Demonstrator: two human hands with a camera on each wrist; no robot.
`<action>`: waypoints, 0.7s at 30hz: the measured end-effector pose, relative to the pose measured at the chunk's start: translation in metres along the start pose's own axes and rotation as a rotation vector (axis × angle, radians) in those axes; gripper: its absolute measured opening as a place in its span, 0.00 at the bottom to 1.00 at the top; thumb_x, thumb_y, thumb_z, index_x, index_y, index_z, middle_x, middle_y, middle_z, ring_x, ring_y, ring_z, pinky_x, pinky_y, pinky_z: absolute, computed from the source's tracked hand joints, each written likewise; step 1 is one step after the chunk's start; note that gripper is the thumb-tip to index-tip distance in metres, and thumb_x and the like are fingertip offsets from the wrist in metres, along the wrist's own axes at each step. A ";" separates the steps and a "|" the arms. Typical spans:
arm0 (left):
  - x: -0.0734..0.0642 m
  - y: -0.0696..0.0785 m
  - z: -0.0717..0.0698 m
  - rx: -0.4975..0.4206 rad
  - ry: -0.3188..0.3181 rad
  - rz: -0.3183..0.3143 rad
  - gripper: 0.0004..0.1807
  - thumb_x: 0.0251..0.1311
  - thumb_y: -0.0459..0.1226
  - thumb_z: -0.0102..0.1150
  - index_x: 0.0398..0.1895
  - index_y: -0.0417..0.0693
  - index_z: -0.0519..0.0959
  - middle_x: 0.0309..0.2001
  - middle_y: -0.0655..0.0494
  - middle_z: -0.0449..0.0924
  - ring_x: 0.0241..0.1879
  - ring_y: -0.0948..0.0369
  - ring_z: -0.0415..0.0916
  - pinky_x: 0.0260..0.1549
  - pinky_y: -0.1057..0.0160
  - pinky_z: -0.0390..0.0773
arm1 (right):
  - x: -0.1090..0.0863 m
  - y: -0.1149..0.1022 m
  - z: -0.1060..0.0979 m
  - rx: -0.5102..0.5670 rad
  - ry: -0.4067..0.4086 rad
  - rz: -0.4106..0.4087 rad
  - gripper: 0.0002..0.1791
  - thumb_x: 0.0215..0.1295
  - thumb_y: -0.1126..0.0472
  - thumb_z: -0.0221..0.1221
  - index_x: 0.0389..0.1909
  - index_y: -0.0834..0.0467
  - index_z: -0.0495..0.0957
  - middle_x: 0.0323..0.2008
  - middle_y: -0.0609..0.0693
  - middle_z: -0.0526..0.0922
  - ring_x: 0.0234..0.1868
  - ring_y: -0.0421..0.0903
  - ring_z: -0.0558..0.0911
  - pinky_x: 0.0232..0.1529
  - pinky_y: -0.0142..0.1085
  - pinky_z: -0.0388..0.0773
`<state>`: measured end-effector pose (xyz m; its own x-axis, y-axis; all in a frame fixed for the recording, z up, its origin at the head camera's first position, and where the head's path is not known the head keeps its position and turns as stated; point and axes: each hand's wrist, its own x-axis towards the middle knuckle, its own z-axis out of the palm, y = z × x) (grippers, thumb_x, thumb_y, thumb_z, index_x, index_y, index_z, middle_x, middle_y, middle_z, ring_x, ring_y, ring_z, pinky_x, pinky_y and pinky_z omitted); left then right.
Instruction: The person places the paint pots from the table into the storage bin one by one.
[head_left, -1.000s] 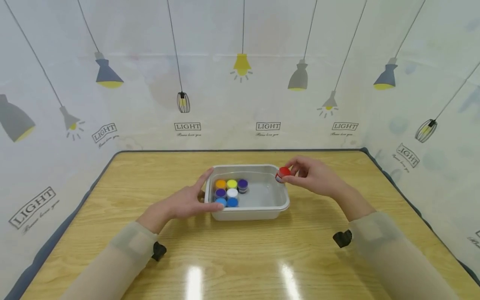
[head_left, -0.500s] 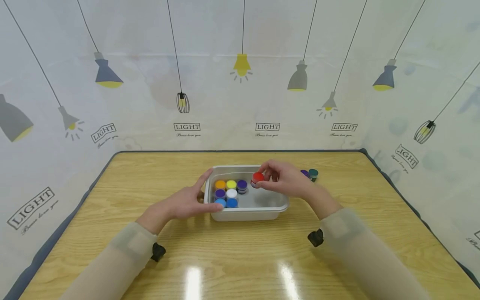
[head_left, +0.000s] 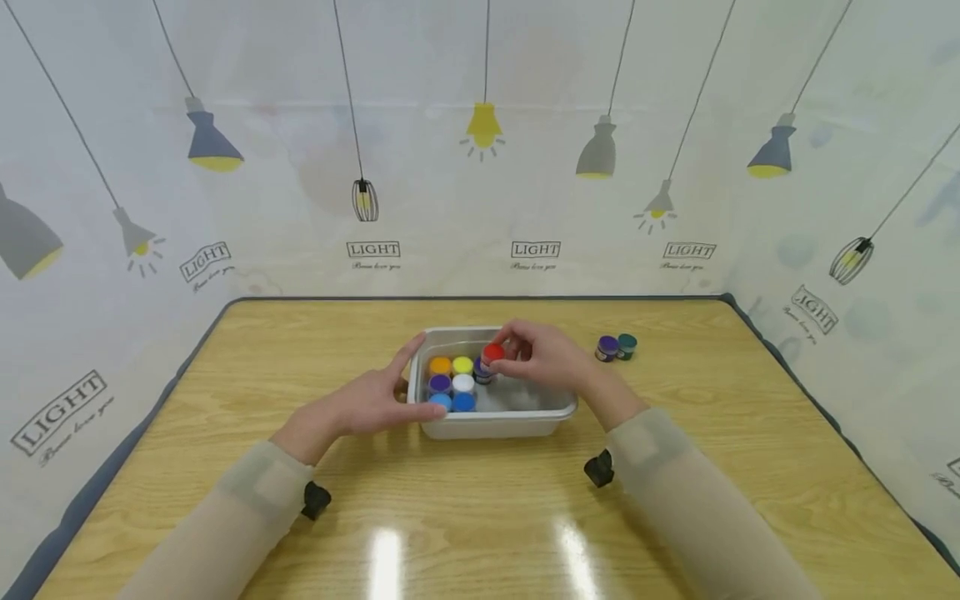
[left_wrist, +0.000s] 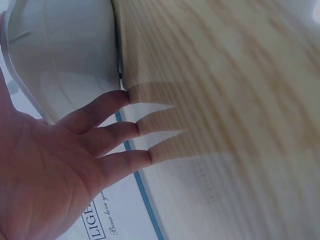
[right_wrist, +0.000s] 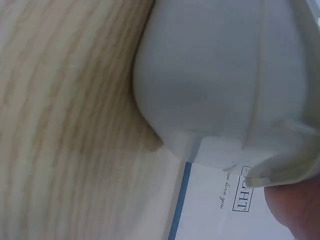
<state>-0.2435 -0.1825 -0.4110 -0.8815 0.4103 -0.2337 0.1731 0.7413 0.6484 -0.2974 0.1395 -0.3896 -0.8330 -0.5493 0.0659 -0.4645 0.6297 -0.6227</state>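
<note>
A white plastic tub (head_left: 495,428) holds several small paint jars at its left end, with orange (head_left: 440,366), yellow, white, blue and purple lids. My left hand (head_left: 372,402) rests against the tub's left end, thumb along the near rim and index finger at the far corner. Its other fingers (left_wrist: 107,134) stretch out straight beside the tub in the left wrist view. Over the tub, my right hand (head_left: 546,357) pinches a red-lidded paint jar (head_left: 492,353) between thumb and fingers. That jar partly hides a purple-lidded jar (head_left: 482,374). In the right wrist view the tub's wall hides most of that hand.
Right of the tub, a purple-lidded jar (head_left: 607,347) and a green-lidded jar (head_left: 626,346) stand side by side on the wooden table (head_left: 480,500). A lamp-printed curtain (head_left: 435,183) encloses the table's back and sides.
My right hand has carried the red-lidded jar leftward, from the tub's right rim to beside the other jars. The two jars on the right have come into sight. My left hand stays put.
</note>
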 end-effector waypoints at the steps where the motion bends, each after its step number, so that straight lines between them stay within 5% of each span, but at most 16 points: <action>1: 0.000 0.000 0.000 -0.001 -0.001 0.001 0.69 0.61 0.76 0.64 0.90 0.77 0.26 0.77 0.32 0.73 0.73 0.38 0.77 0.74 0.31 0.71 | 0.000 0.001 0.001 -0.002 -0.004 0.005 0.16 0.73 0.49 0.73 0.56 0.46 0.84 0.40 0.45 0.85 0.40 0.46 0.80 0.43 0.38 0.80; 11: 0.001 0.001 0.000 -0.009 0.004 0.007 0.69 0.61 0.76 0.65 0.90 0.77 0.26 0.78 0.32 0.72 0.74 0.37 0.76 0.74 0.30 0.71 | 0.000 0.000 0.007 -0.110 -0.075 0.101 0.17 0.70 0.41 0.73 0.55 0.39 0.84 0.41 0.39 0.87 0.43 0.44 0.82 0.49 0.42 0.81; 21: 0.000 0.001 0.001 0.004 0.007 -0.006 0.69 0.61 0.76 0.64 0.90 0.76 0.27 0.77 0.32 0.73 0.73 0.37 0.76 0.74 0.30 0.71 | 0.003 -0.001 0.009 -0.235 -0.154 0.105 0.16 0.70 0.38 0.72 0.54 0.36 0.85 0.40 0.35 0.88 0.41 0.40 0.85 0.50 0.42 0.82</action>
<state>-0.2431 -0.1811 -0.4106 -0.8857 0.4016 -0.2327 0.1689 0.7458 0.6444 -0.2970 0.1324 -0.3960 -0.8329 -0.5404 -0.1192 -0.4503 0.7871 -0.4215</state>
